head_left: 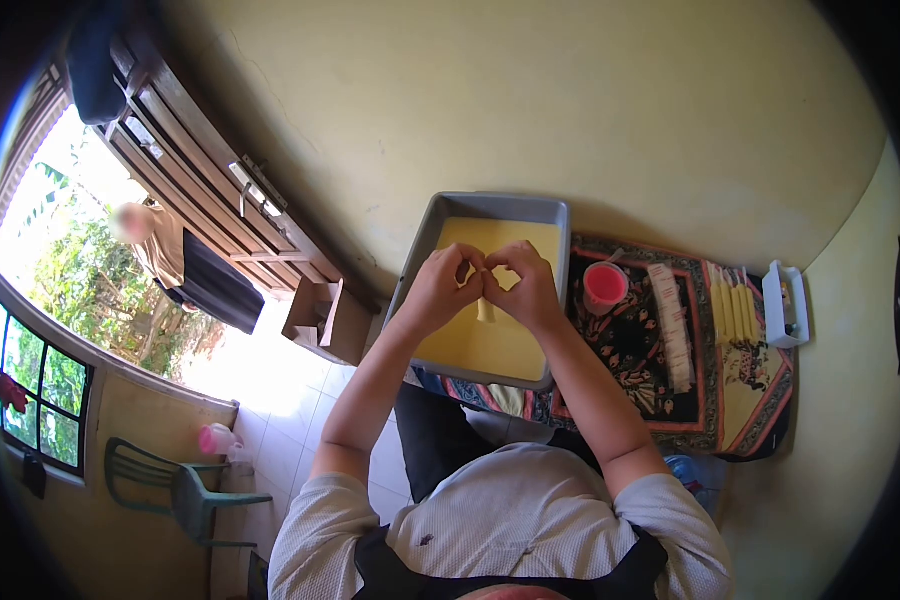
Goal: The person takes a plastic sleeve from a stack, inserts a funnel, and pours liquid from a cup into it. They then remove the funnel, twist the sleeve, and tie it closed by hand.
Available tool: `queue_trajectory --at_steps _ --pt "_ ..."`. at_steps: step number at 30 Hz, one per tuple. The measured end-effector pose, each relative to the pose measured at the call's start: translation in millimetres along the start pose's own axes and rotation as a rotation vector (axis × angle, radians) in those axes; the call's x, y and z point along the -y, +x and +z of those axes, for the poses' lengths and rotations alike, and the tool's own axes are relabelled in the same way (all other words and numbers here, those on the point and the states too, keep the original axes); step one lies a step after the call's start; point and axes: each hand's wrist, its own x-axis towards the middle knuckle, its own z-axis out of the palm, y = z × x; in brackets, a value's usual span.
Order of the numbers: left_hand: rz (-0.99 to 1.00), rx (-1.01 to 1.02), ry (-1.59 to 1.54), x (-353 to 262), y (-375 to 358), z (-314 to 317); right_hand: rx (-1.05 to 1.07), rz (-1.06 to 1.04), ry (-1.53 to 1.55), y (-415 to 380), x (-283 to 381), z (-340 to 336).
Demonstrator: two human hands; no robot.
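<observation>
My left hand (440,290) and my right hand (526,283) meet over a grey tub (560,300) of yellow liquid (460,345). Fingertips of both hands pinch together at the top of a narrow yellow-filled plastic bag (486,311), which hangs below them. The fingers partly hide its upper end. To the right, a pink cup (606,286) stands on a dark patterned cloth (625,350). Beyond the cup lies a long pale strip of what look like packets (672,325). Several slim yellow-filled bags (734,308) lie side by side farther right.
A white container (786,305) stands at the cloth's far right. An open cardboard box (327,322) is left of the tub. A green plastic chair (185,495) and a pink jug (217,439) are at lower left. Another person (165,245) stands by the open door (205,160).
</observation>
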Motion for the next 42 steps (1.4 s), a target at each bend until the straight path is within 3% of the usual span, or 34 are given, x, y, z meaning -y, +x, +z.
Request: queue_trajectory --at_steps 12,15,21,24,33,42 --pt "0.152 -0.076 0.192 -21.5 -4.0 -6.9 -0.091 -0.169 -0.117 0.0 2.0 -2.4" --pt "-0.048 -0.131 -0.173 -16.5 -10.5 2.7 -0.121 -0.214 -0.109 0.7 7.9 -3.8" --pt "-0.294 -0.004 -0.701 -3.6 -8.6 7.7 -0.141 -0.248 -0.09 -1.1 11.9 -4.1" --pt "-0.357 0.054 -0.742 -0.2 -8.1 2.3 -0.132 -0.259 -0.079 -1.3 11.6 -5.0" --pt "-0.341 0.039 -0.643 2.2 -4.7 -6.1 -0.067 -0.265 -0.067 -3.6 6.3 -4.1" --pt "-0.219 0.029 -0.128 -26.2 -0.7 -22.5 -0.007 -0.188 -0.076 -4.2 7.2 -3.9"
